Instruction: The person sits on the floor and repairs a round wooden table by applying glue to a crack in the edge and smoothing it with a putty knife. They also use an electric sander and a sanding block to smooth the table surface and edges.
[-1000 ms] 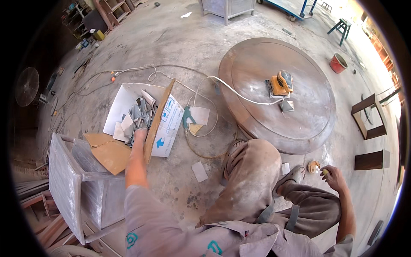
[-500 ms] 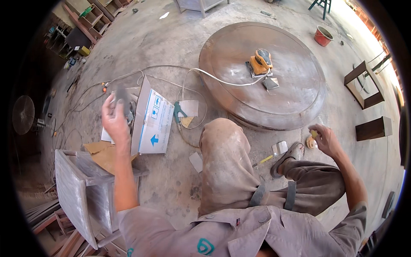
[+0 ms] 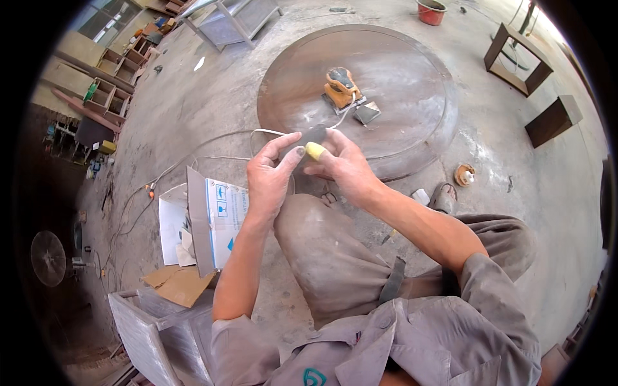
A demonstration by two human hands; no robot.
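Note:
Both hands meet over the near edge of a round brown wooden tabletop point(image 3: 412, 83) lying on the floor. Between them is a small dark-grey piece of sandpaper point(image 3: 315, 134). My left hand point(image 3: 267, 180) pinches its left side between thumb and fingers. On its right side my right hand point(image 3: 351, 168) grips it, with a yellow cover on the thumb. Beyond the hands, an orange and black electric sander point(image 3: 342, 89) stands on the tabletop. Another grey sandpaper piece point(image 3: 367, 114) lies against the sander's near right corner.
An upright cardboard box point(image 3: 215, 222) with papers inside stands left of my knee. Behind my left arm is a grey wooden stool-like frame point(image 3: 151, 328). Cables point(image 3: 174, 170) run across the concrete floor. A red bucket point(image 3: 431, 13) and dark wooden frames point(image 3: 515, 61) are at the far right.
My left hand has come away from the box with the dark sandpaper, to the right. My right hand has moved up and left from beside my foot to meet it. The view has shifted.

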